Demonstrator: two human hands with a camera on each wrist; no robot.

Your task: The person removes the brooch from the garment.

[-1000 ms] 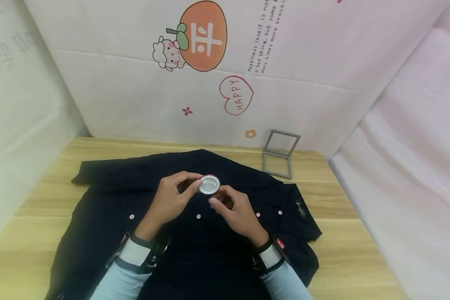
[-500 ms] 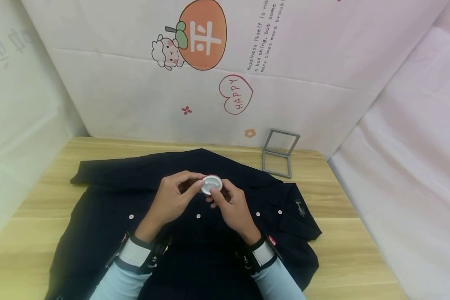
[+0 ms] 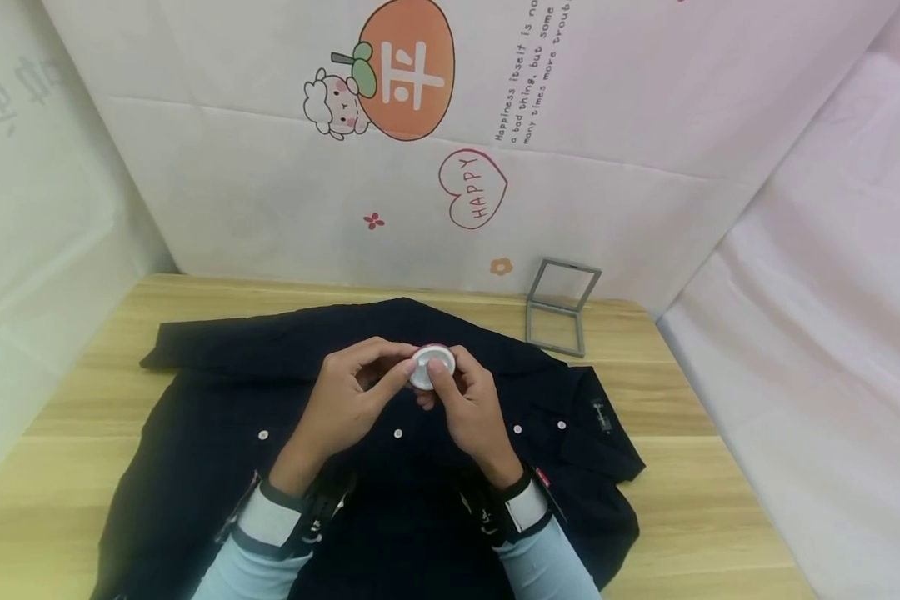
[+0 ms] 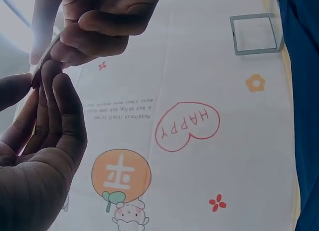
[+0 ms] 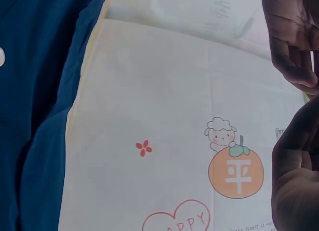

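Observation:
In the head view a round badge (image 3: pixel 422 380) is held up above a dark navy shirt (image 3: pixel 232 492). Its white back faces me, and a thin red rim shows at the top. My left hand (image 3: pixel 347 395) pinches the badge's left edge between thumb and fingers. From the other side my right hand (image 3: pixel 474 414) grips it, thumb pressed flat on the white back, fingers behind. The left wrist view has the badge (image 4: pixel 45 60) nearly edge-on between both hands. In the right wrist view the hands sit at the right border and the badge is out of sight.
The shirt lies spread over the wooden table (image 3: pixel 690 408), with several white buttons (image 3: pixel 398 433) showing. A grey folding frame (image 3: pixel 555 329) stands open at the back right. Behind rises a white printed cloth (image 3: pixel 270 200), and white fabric (image 3: pixel 817 317) hangs along the right side.
My right hand has moved up and closed on the badge, its thumb now over the white back. The badge has shifted slightly right and up. My left hand keeps its pinch.

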